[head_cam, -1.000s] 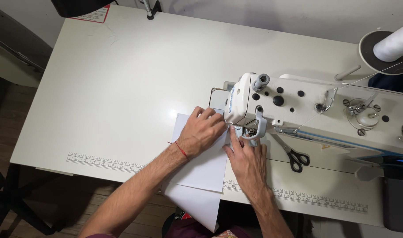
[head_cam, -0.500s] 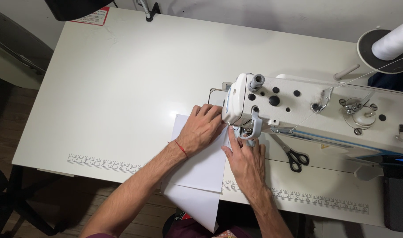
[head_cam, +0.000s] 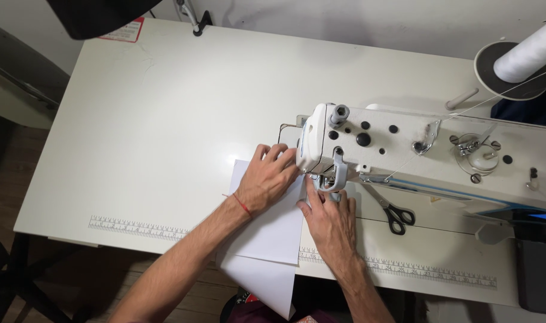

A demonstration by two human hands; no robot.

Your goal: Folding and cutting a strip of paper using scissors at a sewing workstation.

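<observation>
The white fabric sheet (head_cam: 271, 239) lies on the sewing table (head_cam: 165, 119), long axis running near to far, far end under the sewing machine head (head_cam: 368, 143). The left hand (head_cam: 270, 179) presses flat on it, the right hand (head_cam: 329, 218) also, fingers spread, not gripping. Scissors (head_cam: 392, 212) lie at right.

Both forearms are bare, with no sleeves in view. The left hand (head_cam: 271, 179) has a thin red string bracelet (head_cam: 242, 204) around its wrist. The right hand (head_cam: 331, 221) wears no ring, watch or band.
</observation>
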